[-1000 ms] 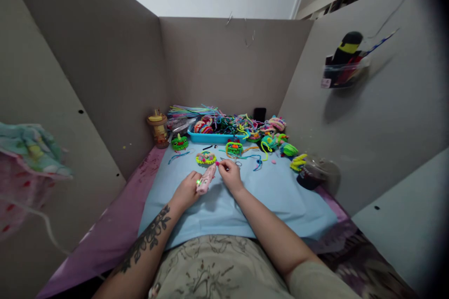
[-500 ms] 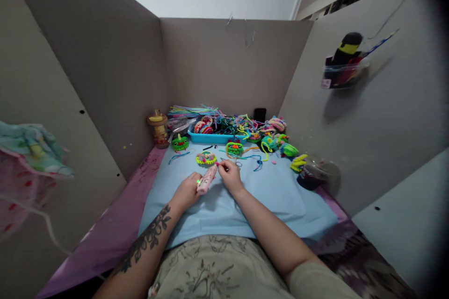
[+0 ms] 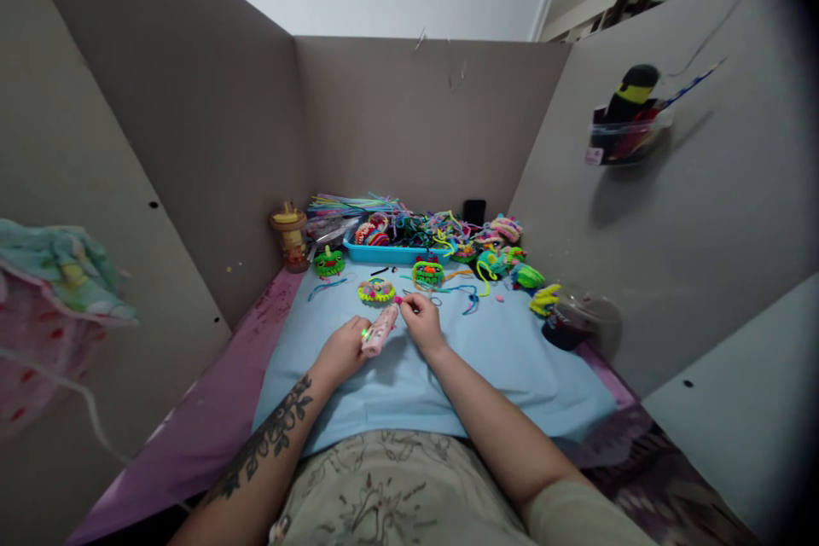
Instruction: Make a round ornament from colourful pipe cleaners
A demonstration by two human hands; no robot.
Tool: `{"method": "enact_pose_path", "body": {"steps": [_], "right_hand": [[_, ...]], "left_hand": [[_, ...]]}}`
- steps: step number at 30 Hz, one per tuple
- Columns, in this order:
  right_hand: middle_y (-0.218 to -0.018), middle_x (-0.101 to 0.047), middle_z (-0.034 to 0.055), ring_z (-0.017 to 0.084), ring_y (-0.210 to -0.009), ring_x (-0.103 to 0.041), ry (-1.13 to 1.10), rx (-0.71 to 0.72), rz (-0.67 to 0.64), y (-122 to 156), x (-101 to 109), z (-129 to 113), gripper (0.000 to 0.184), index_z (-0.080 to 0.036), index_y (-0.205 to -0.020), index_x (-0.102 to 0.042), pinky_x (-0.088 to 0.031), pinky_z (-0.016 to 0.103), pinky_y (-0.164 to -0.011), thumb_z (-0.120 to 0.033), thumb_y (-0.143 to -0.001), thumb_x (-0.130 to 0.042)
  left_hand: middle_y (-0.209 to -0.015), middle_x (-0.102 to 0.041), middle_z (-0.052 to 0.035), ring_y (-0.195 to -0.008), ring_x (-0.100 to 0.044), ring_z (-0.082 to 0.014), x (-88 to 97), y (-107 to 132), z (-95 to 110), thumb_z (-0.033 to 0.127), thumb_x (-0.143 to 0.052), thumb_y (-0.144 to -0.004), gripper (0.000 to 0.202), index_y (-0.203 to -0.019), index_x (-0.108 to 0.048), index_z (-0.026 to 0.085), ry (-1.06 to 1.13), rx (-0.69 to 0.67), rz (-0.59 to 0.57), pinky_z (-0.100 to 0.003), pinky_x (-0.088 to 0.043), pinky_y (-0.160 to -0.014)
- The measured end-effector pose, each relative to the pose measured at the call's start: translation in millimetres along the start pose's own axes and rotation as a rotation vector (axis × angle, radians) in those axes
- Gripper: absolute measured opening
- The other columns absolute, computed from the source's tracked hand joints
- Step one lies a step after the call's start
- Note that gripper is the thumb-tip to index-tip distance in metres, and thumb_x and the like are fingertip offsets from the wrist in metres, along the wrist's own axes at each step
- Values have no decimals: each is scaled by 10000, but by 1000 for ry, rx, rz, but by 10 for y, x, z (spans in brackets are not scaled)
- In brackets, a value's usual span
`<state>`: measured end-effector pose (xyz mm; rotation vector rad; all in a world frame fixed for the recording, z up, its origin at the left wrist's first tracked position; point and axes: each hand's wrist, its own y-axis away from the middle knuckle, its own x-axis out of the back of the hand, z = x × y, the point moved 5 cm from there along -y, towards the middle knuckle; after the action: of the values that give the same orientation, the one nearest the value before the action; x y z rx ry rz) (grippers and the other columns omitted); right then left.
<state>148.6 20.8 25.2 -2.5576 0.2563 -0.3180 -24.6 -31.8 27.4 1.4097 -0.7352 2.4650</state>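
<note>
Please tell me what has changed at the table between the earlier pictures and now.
Nothing was visibly taken up or let go; only the view has shifted very slightly. The left hand still holds the pink tool, and the right hand still pinches a small bright-pink piece by its tip. The blue tray stayed put.

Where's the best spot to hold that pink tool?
Probably around the thicker near end of the pink tool, from the left, where the left hand holds it; the narrower far end points toward the pink bit in the right hand.
</note>
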Motion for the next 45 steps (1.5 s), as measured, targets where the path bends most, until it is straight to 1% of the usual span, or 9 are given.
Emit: {"method": "enact_pose_path", "body": {"steps": [9,14,18,23,29,31,36,39,45], "right_hand": [[-622,-528,-15,129,-608,-471,-74,-30,-5,-4,11,-14,137,-178,-654,-575,-399,243,-591,-271,-736,-518],[-601,-508,-21,122,-571,-448,-124,-57,2,-8,24,4,162,-181,-656,-571,-386,236,-556,-317,-742,-552],[-598,-509,-19,123,-568,-449,-112,-76,22,-13,35,24,161,-177,-661,-578,-383,236,-553,-314,-740,-547],[-585,-486,-25,122,-567,-436,-94,-94,-11,-16,6,27,143,-179,-638,-557,-374,233,-558,-281,-732,-522],[-587,-484,-28,122,-580,-442,-52,-93,-48,-13,-24,63,132,-179,-619,-542,-369,228,-570,-251,-723,-503],[-589,-491,-28,123,-584,-448,-36,-93,-63,-9,-34,80,132,-178,-618,-545,-371,227,-577,-250,-720,-500],[-594,-506,-26,123,-596,-464,13,-71,-99,3,-73,76,131,-171,-618,-552,-369,225,-589,-244,-711,-496],[-593,-511,-25,121,-598,-462,13,-109,-127,-19,-111,113,124,-168,-616,-555,-369,224,-590,-241,-699,-499],[-508,-463,-45,87,-500,-399,-23,-359,-244,-153,-243,279,133,-165,-575,-539,-310,193,-474,-264,-663,-549]], "left_hand": [[-844,-576,-56,-780,-545,-186,12,-6,6,269,-468,-828,92,-844,-526,200,16,23,-10,-283,-411,-683],[-971,-630,-86,-879,-592,-212,12,1,-55,313,-483,-829,214,-993,-539,187,45,64,23,-296,-437,-744],[-1016,-659,-96,-899,-632,-245,216,83,-401,422,-517,-811,431,-1170,-464,190,51,300,82,-301,-451,-708],[-1177,-599,-179,-1017,-611,-293,720,282,-966,439,-565,-775,709,-1348,-281,133,-140,552,129,-320,-453,-755],[-1223,-578,-143,-1073,-577,-269,943,365,-1193,316,-498,-830,475,-1274,-406,175,-288,552,8,-333,-441,-834],[-1201,-574,-163,-1075,-565,-295,964,411,-1216,345,-441,-860,401,-1216,-467,161,-369,637,-20,-371,-443,-828],[-1049,-561,-231,-1006,-534,-395,1083,523,-1043,493,-400,-851,502,-1089,-551,77,-650,782,78,-471,-442,-745],[-1041,-556,-195,-983,-535,-350,1056,413,-799,435,-426,-855,433,-1101,-557,103,-666,668,168,-422,-440,-749],[-1052,-586,-110,-966,-557,-246,642,-108,-415,346,-499,-860,306,-1082,-599,161,-365,285,156,-332,-427,-817]]}}
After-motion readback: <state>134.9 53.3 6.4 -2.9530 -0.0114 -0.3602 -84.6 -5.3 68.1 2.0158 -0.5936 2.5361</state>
